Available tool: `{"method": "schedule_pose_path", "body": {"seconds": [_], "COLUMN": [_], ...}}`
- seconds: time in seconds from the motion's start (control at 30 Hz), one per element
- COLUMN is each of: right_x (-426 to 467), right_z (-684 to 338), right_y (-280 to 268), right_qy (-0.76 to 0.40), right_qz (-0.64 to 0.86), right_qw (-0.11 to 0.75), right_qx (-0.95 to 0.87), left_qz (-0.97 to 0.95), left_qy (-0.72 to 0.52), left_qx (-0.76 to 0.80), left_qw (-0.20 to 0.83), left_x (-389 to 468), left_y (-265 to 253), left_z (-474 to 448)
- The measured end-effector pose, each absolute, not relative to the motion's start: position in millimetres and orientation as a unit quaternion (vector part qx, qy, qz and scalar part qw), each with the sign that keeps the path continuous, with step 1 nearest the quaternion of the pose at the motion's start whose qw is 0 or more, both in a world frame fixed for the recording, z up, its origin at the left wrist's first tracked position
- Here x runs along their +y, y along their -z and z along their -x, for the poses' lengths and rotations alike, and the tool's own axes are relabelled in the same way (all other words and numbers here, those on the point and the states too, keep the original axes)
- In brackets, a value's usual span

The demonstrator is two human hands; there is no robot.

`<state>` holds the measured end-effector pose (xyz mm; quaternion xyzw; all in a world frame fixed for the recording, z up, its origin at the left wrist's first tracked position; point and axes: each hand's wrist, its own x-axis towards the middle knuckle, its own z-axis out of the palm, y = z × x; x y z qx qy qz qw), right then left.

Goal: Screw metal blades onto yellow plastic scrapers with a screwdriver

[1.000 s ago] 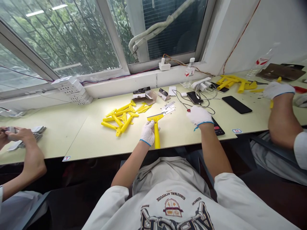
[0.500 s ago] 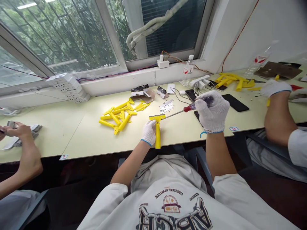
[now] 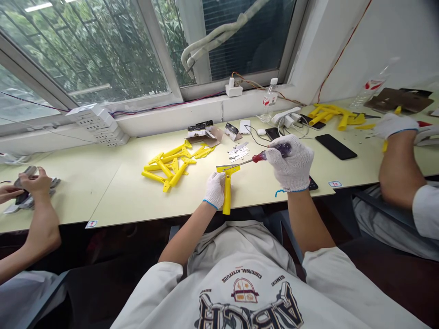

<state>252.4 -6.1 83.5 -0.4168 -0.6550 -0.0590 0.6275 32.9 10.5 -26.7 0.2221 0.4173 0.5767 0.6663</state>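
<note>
Gloved in white, my left hand [image 3: 215, 189] is closed around the neck of a yellow scraper [image 3: 227, 194], held upright with its wide head at the top. My right hand [image 3: 292, 163], also gloved, grips a screwdriver [image 3: 264, 156] by its dark and red handle. The screwdriver's shaft reaches left to the scraper's head; the exact contact of its tip is too small to make out. Beyond the scraper, metal blades [image 3: 239, 152] and tiny dark screws lie on the table. Left of them is a pile of yellow scraper handles [image 3: 168, 167].
Small opened boxes [image 3: 202, 131], a water bottle [image 3: 270, 98], a power strip with cables [image 3: 288, 117] and a black phone [image 3: 336, 146] stand or lie toward the back and right. Co-workers' hands are at the left [image 3: 37, 183] and right [image 3: 394, 125]. The table's front edge [image 3: 154, 219] runs close by.
My right hand has moved left and slightly down with the screwdriver, whose shaft now lies across the scraper's head. The scraper has tilted and shifted slightly right.
</note>
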Motion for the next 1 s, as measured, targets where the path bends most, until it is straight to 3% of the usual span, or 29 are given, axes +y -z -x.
{"method": "schedule_pose_path", "body": {"seconds": [1.0], "right_x": [-4], "right_z": [-258], "right_y": [-84], "right_qy": [0.053], "right_qz": [0.444], "right_qw": [0.567], "right_qx": [-0.691], "left_qz": [-0.227], "left_qy": [-0.568], "left_qx": [0.435], "left_qw": [0.661], "left_x": [10], "left_y": [29], "left_z": [-34]}}
